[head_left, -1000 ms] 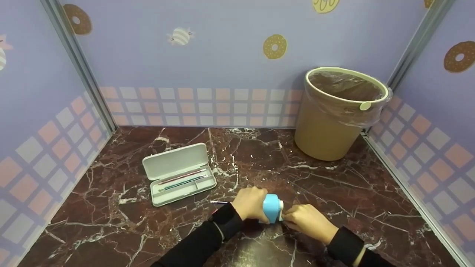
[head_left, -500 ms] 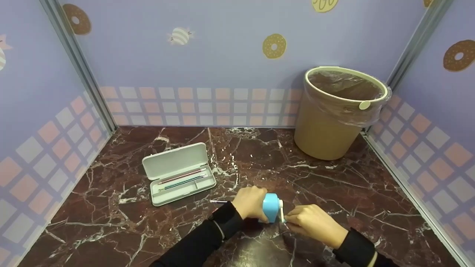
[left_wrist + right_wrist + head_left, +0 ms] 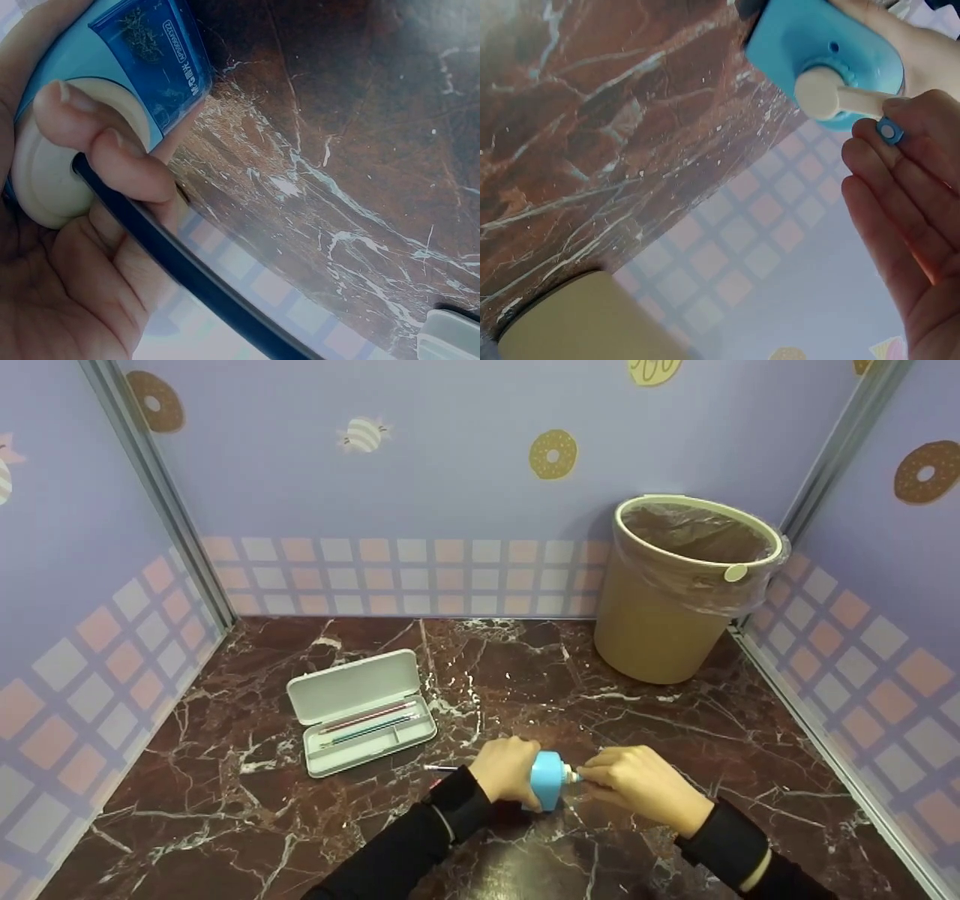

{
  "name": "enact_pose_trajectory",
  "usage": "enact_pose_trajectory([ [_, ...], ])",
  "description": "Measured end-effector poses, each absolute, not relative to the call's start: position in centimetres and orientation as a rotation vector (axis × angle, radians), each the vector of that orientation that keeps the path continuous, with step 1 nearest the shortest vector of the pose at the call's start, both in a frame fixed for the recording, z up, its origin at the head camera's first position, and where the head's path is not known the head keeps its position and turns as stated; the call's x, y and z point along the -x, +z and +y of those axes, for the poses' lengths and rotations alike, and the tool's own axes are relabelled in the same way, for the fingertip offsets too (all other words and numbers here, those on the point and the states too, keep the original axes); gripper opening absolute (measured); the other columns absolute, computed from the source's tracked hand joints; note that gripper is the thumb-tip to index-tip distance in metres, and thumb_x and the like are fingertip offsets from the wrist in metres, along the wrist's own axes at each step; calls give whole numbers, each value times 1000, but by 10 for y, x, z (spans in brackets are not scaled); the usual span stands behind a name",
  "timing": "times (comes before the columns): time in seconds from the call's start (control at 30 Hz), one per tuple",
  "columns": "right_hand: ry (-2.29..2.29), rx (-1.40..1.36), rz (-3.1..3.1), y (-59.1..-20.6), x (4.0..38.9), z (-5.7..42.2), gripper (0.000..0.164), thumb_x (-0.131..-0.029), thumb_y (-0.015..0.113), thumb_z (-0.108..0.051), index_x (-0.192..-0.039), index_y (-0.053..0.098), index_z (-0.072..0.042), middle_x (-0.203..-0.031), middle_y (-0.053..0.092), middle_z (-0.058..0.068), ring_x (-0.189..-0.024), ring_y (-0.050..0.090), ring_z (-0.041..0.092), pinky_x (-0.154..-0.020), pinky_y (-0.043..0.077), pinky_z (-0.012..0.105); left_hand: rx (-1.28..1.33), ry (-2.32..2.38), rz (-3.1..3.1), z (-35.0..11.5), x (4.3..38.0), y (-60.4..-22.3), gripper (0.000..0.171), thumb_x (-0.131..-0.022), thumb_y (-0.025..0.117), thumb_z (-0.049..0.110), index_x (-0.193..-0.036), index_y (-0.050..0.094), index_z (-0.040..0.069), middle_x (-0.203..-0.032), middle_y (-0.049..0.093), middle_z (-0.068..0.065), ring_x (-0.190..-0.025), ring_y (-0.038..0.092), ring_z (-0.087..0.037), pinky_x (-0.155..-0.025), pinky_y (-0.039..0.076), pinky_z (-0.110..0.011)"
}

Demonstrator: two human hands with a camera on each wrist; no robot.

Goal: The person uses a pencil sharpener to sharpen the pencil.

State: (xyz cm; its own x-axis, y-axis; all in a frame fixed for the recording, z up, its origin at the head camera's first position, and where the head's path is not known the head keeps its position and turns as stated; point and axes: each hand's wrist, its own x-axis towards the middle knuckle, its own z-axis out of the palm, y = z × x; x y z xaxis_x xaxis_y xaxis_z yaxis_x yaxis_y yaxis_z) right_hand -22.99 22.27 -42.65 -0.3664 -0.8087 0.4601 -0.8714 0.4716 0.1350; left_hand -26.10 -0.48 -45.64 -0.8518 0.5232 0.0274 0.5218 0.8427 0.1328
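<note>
The sharpener [image 3: 547,781] is gripped by the left hand [image 3: 504,769], the pencil [image 3: 184,266] lodged lengthwise in its left face; opposite, its crank [image 3: 861,101] is pinched by the right hand [image 3: 637,785].

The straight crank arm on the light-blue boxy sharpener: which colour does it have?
The crank arm is cream, seen best in the right wrist view.

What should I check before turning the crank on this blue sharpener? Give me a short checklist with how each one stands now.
1. Left hand holding the sharpener: ok.
2. Pencil in the front hole: ok.
3. Right hand pinching the crank knob: ok.
4. Room in the clear blue drawer: cannot tell; some shavings show.
5. Pencil tip sharp: cannot tell, hidden inside.
</note>
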Motion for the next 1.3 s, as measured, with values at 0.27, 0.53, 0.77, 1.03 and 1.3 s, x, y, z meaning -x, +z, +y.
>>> enact_pose_trajectory([
  [0.27, 213, -1323, -2303, -424, 244, 224, 21, -76, 86, -10, -96, 81, -9, -85, 78, 0, -72, 72, 12, -63, 57, 25, -876, 207, 2984, -5, 262, -456, 63, -58, 96, 47, -102, 68, 12, -92, 75, -1, -80, 72, -19, -67, 58, -33],
  [0.53, 186, -1282, -2326, -424, 254, 222, 17, -79, 86, -15, -95, 82, -11, -84, 78, -1, -72, 72, 12, -64, 58, 26, -894, 229, 2977, -6, 262, -455, 61, -58, 96, 45, -101, 68, 12, -92, 75, -1, -79, 71, -20, -67, 58, -34],
  [0.77, 198, -1257, -2370, -424, 260, 220, 17, -81, 84, -13, -97, 82, -10, -86, 79, 1, -72, 73, 13, -64, 58, 28, -908, 222, 2980, -7, 263, -455, 63, -58, 96, 45, -103, 68, 11, -94, 76, -2, -81, 72, -21, -67, 59, -34],
  [1.03, 134, -1191, -2447, -428, 266, 216, 13, -87, 79, -13, -99, 82, -9, -89, 79, 3, -74, 74, 17, -65, 59, 32, -915, 213, 3003, -8, 263, -457, 63, -58, 96, 46, -102, 68, 12, -92, 75, -2, -79, 72, -21, -66, 58, -34],
  [1.3, 131, -1150, -2512, -437, 273, 214, 14, -88, 77, -9, -101, 81, -9, -93, 79, 5, -79, 75, 20, -67, 60, 34, -920, 217, 3000, -7, 262, -456, 62, -58, 96, 46, -102, 68, 12, -92, 76, -2, -79, 73, -21, -67, 59, -34],
])
